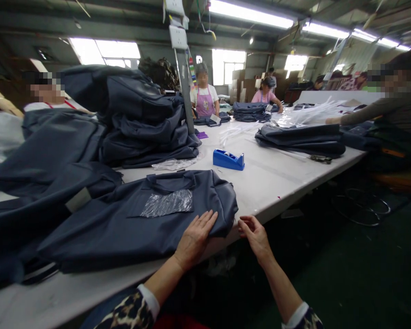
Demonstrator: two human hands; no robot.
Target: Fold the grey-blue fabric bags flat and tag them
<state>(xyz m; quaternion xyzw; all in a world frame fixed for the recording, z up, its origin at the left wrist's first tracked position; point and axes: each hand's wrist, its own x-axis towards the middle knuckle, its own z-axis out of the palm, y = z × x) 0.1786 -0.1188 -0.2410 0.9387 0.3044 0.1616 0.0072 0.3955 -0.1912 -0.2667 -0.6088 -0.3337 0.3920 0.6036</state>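
Note:
A dark navy fabric bag (137,224) lies flat on the white table (270,178) in front of me, with a clear plastic patch (167,203) on its top face. My left hand (195,237) rests flat on the bag's near right corner, fingers stretched out. Just off the table edge, beside that corner, my right hand (255,235) hovers with its fingers curled together in a pinch; what it pinches, if anything, is too small to see.
A blue tape dispenser (228,160) stands behind the bag. Tall stacks of navy bags (140,123) fill the left and back. More folded bags (301,139) lie at the right, near a person's arm (363,116). Other people work at the table's far end.

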